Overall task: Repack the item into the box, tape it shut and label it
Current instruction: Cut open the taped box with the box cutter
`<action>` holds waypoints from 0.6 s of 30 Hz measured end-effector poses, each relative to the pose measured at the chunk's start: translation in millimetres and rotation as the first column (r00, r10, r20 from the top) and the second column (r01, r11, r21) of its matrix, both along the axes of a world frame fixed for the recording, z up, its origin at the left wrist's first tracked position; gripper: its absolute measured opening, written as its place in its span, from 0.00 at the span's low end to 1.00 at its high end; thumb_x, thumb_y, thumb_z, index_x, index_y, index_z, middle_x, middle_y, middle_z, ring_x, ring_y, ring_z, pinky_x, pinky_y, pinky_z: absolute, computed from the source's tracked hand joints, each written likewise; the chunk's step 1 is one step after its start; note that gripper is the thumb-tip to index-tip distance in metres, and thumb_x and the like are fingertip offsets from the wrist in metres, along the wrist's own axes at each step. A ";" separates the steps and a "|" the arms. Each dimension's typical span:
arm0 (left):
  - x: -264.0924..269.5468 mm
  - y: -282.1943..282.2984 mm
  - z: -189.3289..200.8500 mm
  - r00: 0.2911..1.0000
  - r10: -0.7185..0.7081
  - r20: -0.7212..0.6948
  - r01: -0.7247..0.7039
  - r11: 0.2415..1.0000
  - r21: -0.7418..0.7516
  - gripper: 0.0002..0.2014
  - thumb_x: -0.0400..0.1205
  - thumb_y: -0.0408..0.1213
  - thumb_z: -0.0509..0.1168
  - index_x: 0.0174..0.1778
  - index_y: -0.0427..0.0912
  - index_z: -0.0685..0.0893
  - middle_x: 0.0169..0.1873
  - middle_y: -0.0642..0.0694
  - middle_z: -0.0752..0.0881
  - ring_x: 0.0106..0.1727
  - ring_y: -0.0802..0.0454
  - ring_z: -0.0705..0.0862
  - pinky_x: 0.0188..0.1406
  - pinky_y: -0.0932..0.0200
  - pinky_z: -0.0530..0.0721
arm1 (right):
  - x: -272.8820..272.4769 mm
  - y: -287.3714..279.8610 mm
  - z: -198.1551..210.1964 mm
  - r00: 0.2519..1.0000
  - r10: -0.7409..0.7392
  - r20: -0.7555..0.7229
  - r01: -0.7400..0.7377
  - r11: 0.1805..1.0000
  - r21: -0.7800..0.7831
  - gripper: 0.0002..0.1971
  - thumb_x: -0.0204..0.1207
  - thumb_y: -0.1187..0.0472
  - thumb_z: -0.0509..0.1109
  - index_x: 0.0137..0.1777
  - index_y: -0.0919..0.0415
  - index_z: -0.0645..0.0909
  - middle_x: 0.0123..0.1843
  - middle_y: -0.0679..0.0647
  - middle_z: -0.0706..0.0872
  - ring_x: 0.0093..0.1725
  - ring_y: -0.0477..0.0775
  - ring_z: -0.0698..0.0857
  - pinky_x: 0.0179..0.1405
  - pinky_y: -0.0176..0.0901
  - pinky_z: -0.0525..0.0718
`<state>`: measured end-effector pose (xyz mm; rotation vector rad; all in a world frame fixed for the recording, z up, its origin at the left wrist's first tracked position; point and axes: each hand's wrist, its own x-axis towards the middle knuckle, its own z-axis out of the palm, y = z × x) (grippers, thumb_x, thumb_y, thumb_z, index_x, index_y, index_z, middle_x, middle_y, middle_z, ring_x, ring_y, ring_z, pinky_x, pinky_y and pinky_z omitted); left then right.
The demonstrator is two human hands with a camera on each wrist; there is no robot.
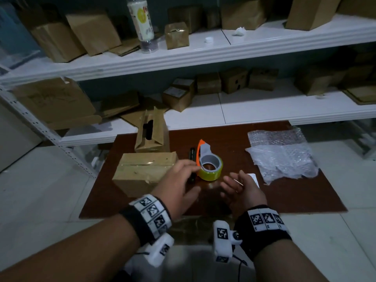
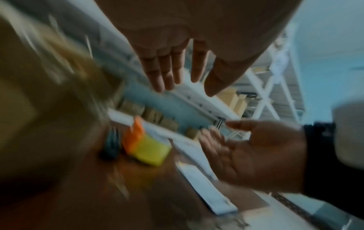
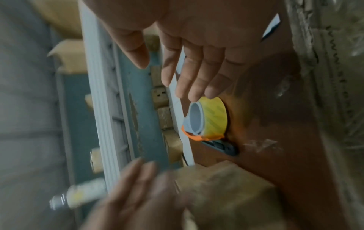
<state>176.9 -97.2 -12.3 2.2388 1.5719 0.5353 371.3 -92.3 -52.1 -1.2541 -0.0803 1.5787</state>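
Closed brown cardboard box (image 1: 143,173), centre-left, apparently already taped. Left hand (image 1: 179,187) and right hand (image 1: 242,190) both spread, empty. Next: white label (image 1: 253,179), centre-right.

Counts on the brown mat (image 1: 305,200), head view:
- 2 cardboard boxes: one closed box (image 1: 142,171) at 9 o'clock, one open box (image 1: 152,133) at 11 o'clock.
- 1 tape dispenser (image 1: 209,163), yellow roll, orange-and-grey holder, centre.
- 1 black marker (image 1: 191,153), just beside the dispenser at its 9 o'clock.
- 1 white label (image 1: 254,178), 4 o'clock of the dispenser.
- 2 bubble wrap sheets (image 1: 282,157), stacked at 3 o'clock.
- 2 hands: left hand (image 1: 179,184), right hand (image 1: 242,190).

Upper shelf, 12 o'clock: 1 bottle (image 1: 142,23). Shelf cartons: many, several blurred, exact count can't be told.
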 end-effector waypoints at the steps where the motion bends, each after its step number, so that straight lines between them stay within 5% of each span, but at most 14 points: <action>1: 12.3 4.0 -10.5 0.999 0.013 0.034 -0.011 0.999 -0.050 0.29 0.79 0.45 0.72 0.77 0.56 0.73 0.75 0.60 0.68 0.75 0.60 0.71 0.76 0.52 0.75 | 4.6 -0.7 0.7 0.999 -0.023 -0.025 0.023 1.000 0.001 0.13 0.84 0.50 0.65 0.48 0.59 0.83 0.39 0.52 0.92 0.46 0.55 0.87 0.46 0.50 0.82; 6: 56.1 46.9 -35.2 0.972 0.235 0.003 -0.220 0.913 -0.344 0.40 0.80 0.43 0.73 0.85 0.56 0.60 0.87 0.47 0.50 0.85 0.43 0.61 0.80 0.53 0.65 | 28.4 -5.8 0.2 0.993 -0.093 -0.072 0.093 0.996 0.000 0.13 0.84 0.49 0.63 0.43 0.55 0.82 0.40 0.51 0.91 0.47 0.55 0.87 0.49 0.50 0.80; 11: 69.3 78.6 -53.6 0.960 0.249 -0.124 -0.277 0.899 -0.340 0.33 0.79 0.40 0.73 0.80 0.51 0.71 0.78 0.41 0.71 0.72 0.41 0.79 0.71 0.53 0.78 | 49.1 -9.8 4.3 0.978 -0.152 -0.142 0.154 0.988 0.000 0.12 0.83 0.49 0.63 0.44 0.54 0.81 0.49 0.54 0.89 0.50 0.55 0.87 0.45 0.49 0.81; 18: 104.0 87.2 -66.4 0.986 0.134 -0.101 -0.160 0.928 -0.336 0.33 0.78 0.40 0.73 0.79 0.50 0.71 0.78 0.44 0.69 0.74 0.45 0.77 0.72 0.57 0.72 | 54.9 -6.0 6.8 0.977 -0.155 -0.149 0.152 0.988 -0.031 0.12 0.84 0.51 0.63 0.44 0.56 0.81 0.49 0.55 0.89 0.49 0.55 0.87 0.44 0.46 0.79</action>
